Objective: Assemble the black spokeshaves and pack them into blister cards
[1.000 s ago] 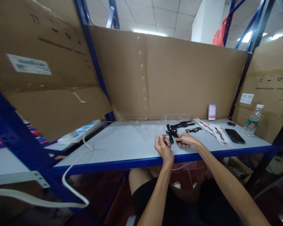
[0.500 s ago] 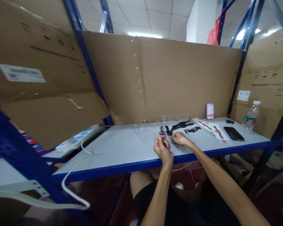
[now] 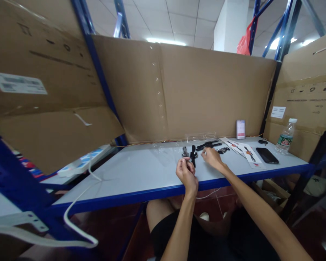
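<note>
My left hand [image 3: 187, 173] is closed above the front of the table, fingers curled inward. A grey metal piece [image 3: 184, 152] shows just beyond its fingertips; I cannot tell whether the fingers grip it. Right beside it, a black two-handled tool [image 3: 193, 155], shaped like a spokeshave, points away from me. My right hand [image 3: 212, 158] is to the right of that tool, fingertips drawn together, and whatever they may hold is hidden. More black two-handled tools [image 3: 207, 145] lie behind it, with small dark metal parts [image 3: 223, 150] close to its knuckles.
Printed cards [image 3: 251, 155] picturing a similar tool, a black phone [image 3: 267, 155], keys [image 3: 263, 142] and a water bottle [image 3: 285, 137] occupy the right side. A lit screen [image 3: 240, 129] stands against the cardboard [image 3: 220, 90]. Clear plastic packaging [image 3: 201, 136] lies behind. A white cable [image 3: 70, 214] hangs at left.
My right hand has left the black two-handled tool and moved right and slightly farther back, uncovering the tool's near end. My left hand stays almost where it was.
</note>
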A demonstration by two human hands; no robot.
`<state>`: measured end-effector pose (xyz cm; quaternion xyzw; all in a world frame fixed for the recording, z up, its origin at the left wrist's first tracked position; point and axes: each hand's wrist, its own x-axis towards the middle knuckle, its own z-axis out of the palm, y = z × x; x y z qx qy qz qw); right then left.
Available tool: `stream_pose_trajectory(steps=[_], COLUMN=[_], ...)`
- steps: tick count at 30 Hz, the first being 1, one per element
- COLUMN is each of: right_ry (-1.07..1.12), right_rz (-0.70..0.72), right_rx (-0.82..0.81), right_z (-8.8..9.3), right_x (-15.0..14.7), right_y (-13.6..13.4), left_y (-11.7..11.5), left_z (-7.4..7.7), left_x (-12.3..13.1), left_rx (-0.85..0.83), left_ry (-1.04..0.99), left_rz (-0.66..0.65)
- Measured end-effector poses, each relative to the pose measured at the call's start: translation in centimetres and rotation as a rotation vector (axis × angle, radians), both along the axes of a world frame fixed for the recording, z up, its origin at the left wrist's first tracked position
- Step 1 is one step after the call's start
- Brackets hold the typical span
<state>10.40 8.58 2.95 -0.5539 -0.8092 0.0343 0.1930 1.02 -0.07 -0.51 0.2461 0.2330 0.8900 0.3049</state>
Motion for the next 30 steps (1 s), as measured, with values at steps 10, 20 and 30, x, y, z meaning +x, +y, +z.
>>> stream_pose_trajectory(steps=[10,20,30], right_ry=[-0.455,-0.622,-0.531], right_rz=[-0.091,0.103,0.065], right_rx=[0.057,0.147,0.157], right_z=[2.7,1.3,5.6], right_x=[4.4,4.0,6.1], right_y=[9.3,11.7,7.2], left_y=[0.0,-0.1,0.1], left_z=[0.0,0.1,0.1], left_x=[0.0,-0.1,-0.2], left_rx=[-0.017,-0.039,-0.139], left_ry=[-0.006,-0.007,0.200], left_rz=[-0.026,-0.071,-0.236])
